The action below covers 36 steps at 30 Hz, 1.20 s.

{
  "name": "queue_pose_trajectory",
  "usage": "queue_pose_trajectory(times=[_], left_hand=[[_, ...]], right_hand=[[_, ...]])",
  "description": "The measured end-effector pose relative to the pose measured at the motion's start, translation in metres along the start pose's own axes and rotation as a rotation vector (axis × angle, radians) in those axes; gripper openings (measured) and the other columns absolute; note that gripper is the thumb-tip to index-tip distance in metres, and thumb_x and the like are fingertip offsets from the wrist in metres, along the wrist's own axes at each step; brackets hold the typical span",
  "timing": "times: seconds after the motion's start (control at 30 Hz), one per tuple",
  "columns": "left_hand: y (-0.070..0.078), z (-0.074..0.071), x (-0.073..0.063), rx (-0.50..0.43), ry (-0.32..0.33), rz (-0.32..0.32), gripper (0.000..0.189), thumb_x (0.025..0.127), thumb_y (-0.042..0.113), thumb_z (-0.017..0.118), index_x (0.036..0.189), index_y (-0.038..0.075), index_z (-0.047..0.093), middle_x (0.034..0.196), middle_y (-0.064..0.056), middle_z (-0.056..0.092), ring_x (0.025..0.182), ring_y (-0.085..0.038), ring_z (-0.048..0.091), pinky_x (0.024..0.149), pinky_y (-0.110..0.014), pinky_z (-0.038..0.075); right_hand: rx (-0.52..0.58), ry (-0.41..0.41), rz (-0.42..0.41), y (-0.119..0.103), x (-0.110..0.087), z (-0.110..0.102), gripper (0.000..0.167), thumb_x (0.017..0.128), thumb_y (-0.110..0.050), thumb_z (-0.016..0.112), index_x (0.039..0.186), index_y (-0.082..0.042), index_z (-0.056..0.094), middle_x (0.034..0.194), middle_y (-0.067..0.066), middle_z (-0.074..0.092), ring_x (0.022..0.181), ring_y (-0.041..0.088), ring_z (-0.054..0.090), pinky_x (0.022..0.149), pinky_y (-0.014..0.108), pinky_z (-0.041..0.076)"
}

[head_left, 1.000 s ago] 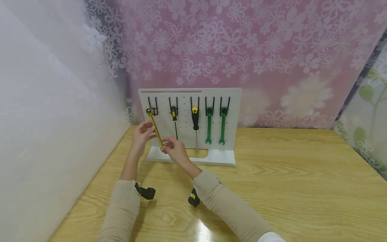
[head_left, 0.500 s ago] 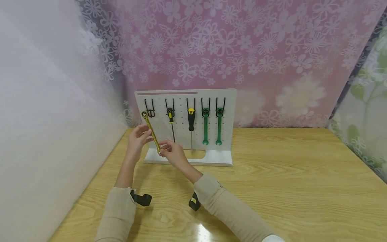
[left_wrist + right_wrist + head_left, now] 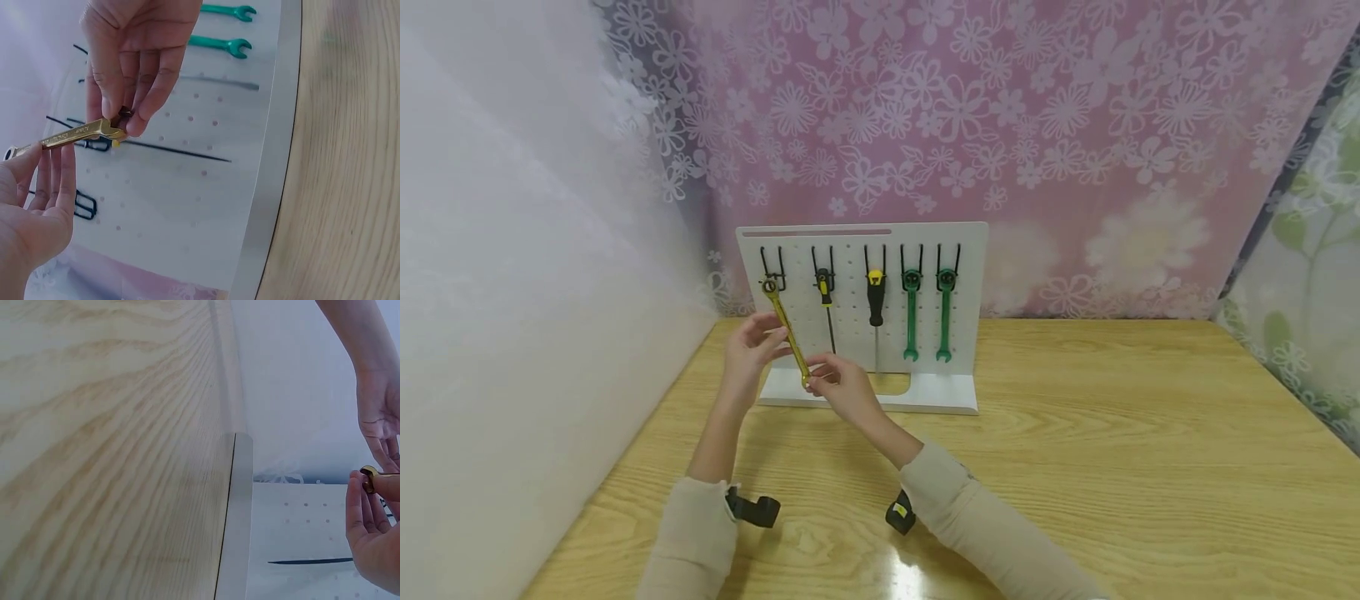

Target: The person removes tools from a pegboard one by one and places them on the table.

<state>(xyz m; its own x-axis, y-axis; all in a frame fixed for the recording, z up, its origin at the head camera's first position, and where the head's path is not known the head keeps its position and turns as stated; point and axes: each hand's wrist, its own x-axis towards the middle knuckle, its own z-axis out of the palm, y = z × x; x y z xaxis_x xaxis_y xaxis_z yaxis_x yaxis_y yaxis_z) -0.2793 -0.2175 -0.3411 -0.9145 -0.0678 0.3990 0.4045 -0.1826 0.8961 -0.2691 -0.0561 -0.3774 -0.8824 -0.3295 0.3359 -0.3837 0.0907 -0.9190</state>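
A gold combination wrench slants in front of the white pegboard, ring end up by the leftmost hook. My left hand pinches its shaft between thumb and fingers. At the open end, my right hand grips it with thumb and fingertips. The left wrist view shows the wrench between my left hand and right hand, its jaw end partly covered by the right fingers. Whether the ring touches the hook cannot be told.
Two screwdrivers, one short and one long, hang on the board's middle hooks. Two green wrenches hang at its right. The board's base stands on a wooden table; a white wall rises at left.
Over the last second both hands have moved slightly down with the gold wrench. Its ring end shifted a little left, then back right towards the hook. The grips look the same.
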Motion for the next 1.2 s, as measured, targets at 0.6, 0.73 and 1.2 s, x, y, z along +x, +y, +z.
queue_pose_trajectory(times=[0.6,0.73,1.2], left_hand=[[0.004,0.062,-0.015,0.048,-0.112,0.007,0.019,0.088,-0.001,0.060,0.106,-0.004,0.055,0.096,-0.004,0.060,0.084,-0.018,0.059,0.077,-0.045,0.051],[0.002,0.077,-0.017,0.024,-0.121,-0.013,0.020,0.087,-0.001,0.060,0.107,-0.005,0.055,0.095,-0.005,0.060,0.084,-0.018,0.059,0.076,-0.042,0.052],[-0.009,0.124,-0.026,0.010,-0.151,-0.073,0.020,0.087,0.000,0.061,0.107,-0.003,0.057,0.096,-0.008,0.060,0.083,-0.018,0.060,0.074,-0.041,0.053]], right_hand=[[0.010,-0.060,-0.040,-0.030,-0.045,-0.068,0.022,0.089,0.004,0.055,0.111,0.006,0.057,0.092,0.023,0.062,0.083,0.041,0.060,0.075,0.050,0.050],[-0.014,-0.054,-0.023,-0.032,-0.052,-0.082,0.022,0.089,0.004,0.056,0.111,0.006,0.057,0.091,0.023,0.062,0.083,0.041,0.059,0.076,0.054,0.048],[-0.088,-0.033,-0.023,-0.001,-0.071,-0.125,0.023,0.088,-0.005,0.061,0.110,0.001,0.059,0.094,0.013,0.065,0.086,0.026,0.062,0.074,0.033,0.053]])
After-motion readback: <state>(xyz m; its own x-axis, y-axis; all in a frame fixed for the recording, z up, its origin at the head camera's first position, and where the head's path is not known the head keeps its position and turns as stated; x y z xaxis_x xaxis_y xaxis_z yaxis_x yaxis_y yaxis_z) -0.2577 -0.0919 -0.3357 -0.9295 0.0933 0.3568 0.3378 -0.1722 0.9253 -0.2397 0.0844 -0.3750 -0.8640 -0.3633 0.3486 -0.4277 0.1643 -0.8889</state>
